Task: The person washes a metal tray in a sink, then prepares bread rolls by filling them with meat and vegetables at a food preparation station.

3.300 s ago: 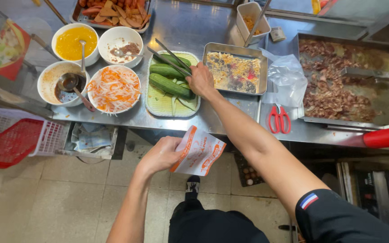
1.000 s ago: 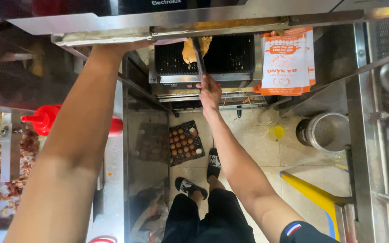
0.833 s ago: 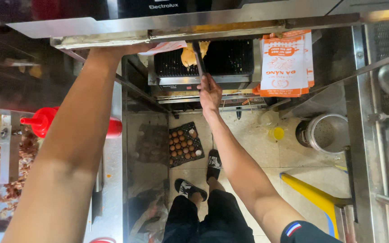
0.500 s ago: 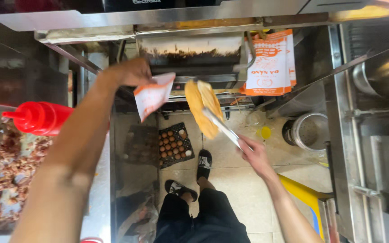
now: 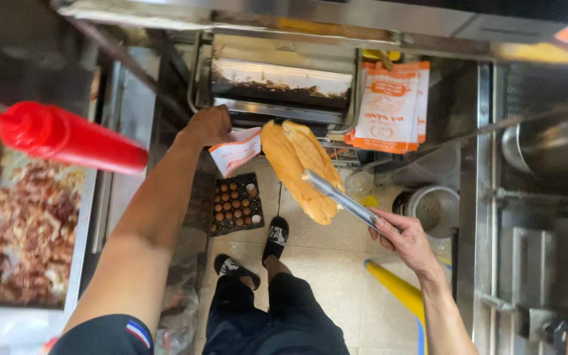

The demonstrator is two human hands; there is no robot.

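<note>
Right hand clamps tongs on a split loaf; left hand pinches a paper sleeve. Bagging step, likely; next calls for lining loaf up with sleeve mouth.

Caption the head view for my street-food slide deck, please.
Right hand lifts a split baguette with metal tongs; left hand holds a paper sleeve.

— What sort of place is this?
— A street-food stall kitchen: steel counter, a small toaster oven, stacked paper bags, a tray of eggs, a red squeeze bottle beside chopped meat.
</note>
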